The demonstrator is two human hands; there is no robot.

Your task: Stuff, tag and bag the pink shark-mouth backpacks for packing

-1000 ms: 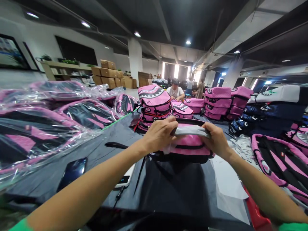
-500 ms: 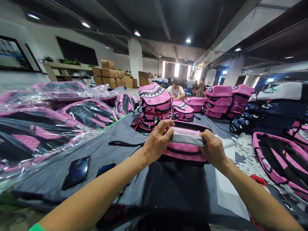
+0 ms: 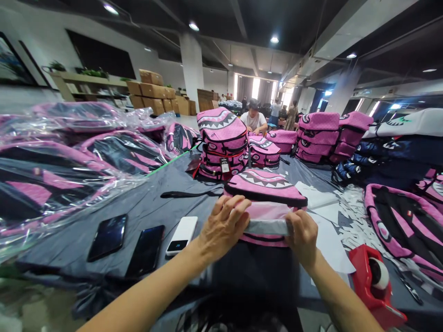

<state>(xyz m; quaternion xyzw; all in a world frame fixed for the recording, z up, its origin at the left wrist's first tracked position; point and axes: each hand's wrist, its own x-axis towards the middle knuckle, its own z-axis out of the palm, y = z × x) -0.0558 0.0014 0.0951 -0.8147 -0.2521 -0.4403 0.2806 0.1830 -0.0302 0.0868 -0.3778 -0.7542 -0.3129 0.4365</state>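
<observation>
A pink backpack (image 3: 259, 183) with a toothed shark-mouth print lies on the grey-covered table in front of me. Across its near side runs a thin grey-white strip (image 3: 268, 227), which looks like folded paper or film. My left hand (image 3: 223, 227) is closed at the strip's left end, its fingers bent over the edge. At the other end, my right hand (image 3: 303, 236) pinches the strip between thumb and fingers. Pale translucent material shows above it, against the pink fabric. A black strap (image 3: 190, 193) trails out to the left of the backpack.
Two dark phones (image 3: 108, 236) and a white power bank (image 3: 182, 235) lie left. A red tape dispenser (image 3: 372, 281) stands right, near white paper scraps (image 3: 353, 221). Stacked pink backpacks (image 3: 221, 131) stand behind, plastic-wrapped ones (image 3: 51, 180) at left. A person (image 3: 254, 119) sits across.
My hands and the strip have come lower and nearer, and the backpack's toothed top now shows. The view has tilted down slightly, bringing the white power bank and tape dispenser into sight.
</observation>
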